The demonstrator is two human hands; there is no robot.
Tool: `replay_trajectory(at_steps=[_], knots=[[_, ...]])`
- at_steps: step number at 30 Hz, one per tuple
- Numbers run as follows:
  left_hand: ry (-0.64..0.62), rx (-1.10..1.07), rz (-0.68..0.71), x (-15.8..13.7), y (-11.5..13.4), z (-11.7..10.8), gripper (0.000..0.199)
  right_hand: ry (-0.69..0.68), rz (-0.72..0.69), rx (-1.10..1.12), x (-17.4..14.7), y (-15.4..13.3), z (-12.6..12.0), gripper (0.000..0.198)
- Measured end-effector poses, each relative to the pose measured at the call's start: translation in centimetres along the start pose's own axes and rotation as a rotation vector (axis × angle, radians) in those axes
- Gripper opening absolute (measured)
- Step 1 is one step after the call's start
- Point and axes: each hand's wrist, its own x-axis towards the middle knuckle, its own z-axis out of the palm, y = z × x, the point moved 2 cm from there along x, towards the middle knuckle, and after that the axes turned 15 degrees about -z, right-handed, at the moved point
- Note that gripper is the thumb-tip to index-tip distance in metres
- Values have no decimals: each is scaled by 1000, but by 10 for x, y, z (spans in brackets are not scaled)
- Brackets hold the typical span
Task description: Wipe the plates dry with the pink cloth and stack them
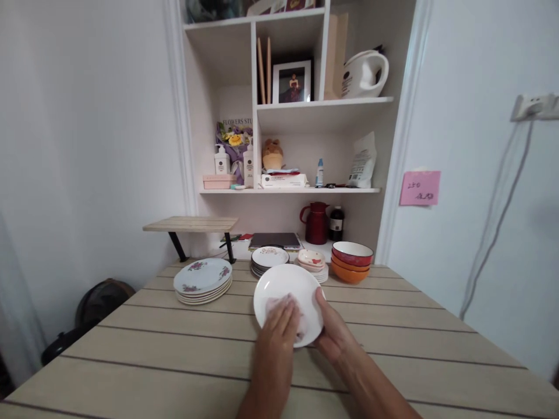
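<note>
A plain white plate [273,285] is tilted up toward me above the middle of the table. My right hand [335,331] grips its right rim, thumb on the upper face and fingers underneath. My left hand [279,329] presses a pale pinkish cloth [301,329] against the plate's inner face, its fingers close together over the cloth. Just behind the plate stand a stack of dark-rimmed plates [269,256] and a stack of small dishes with red patterns [311,261].
Flowered plates [203,276] are stacked at the left of the wooden table [174,355]. Red and orange bowls [351,263] are nested at the back right. A small raised stand [192,224] stands back left. Behind are a red jug [317,224], a dark bottle [336,224] and wall shelves [290,191].
</note>
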Motion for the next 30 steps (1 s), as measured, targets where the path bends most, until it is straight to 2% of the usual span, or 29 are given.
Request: replay_trajectory(at_steps=[3, 6, 8, 12, 15, 17, 19, 22, 26, 30], knots=[[-39, -90, 94, 1, 7, 1, 50, -64, 16, -23, -2, 6, 2, 50], [-57, -72, 53, 8, 3, -2, 52, -102, 2, -25, -8, 15, 9, 40], [-42, -14, -50, 13, -4, -5, 49, -105, -6, -29, -11, 20, 13, 41], [-23, 188, -347, 21, -20, -15, 46, -82, 51, -43, -16, 22, 17, 52], [5, 329, -456, 20, -25, -22, 42, 6, 49, -48, -14, 13, 16, 58], [20, 324, -420, 18, -23, -23, 41, 74, 2, -29, -11, 2, 13, 59], [23, 254, -299, 14, -18, -19, 43, 93, -41, 18, -7, -8, 10, 60], [40, 152, -134, 9, -12, -9, 42, 53, -58, 64, -5, -15, 7, 62], [31, 87, -29, 7, -9, -3, 41, -9, -44, -8, -7, -10, 7, 62], [26, 74, 42, 13, -8, -10, 43, -130, -47, -100, -15, 0, 13, 54]])
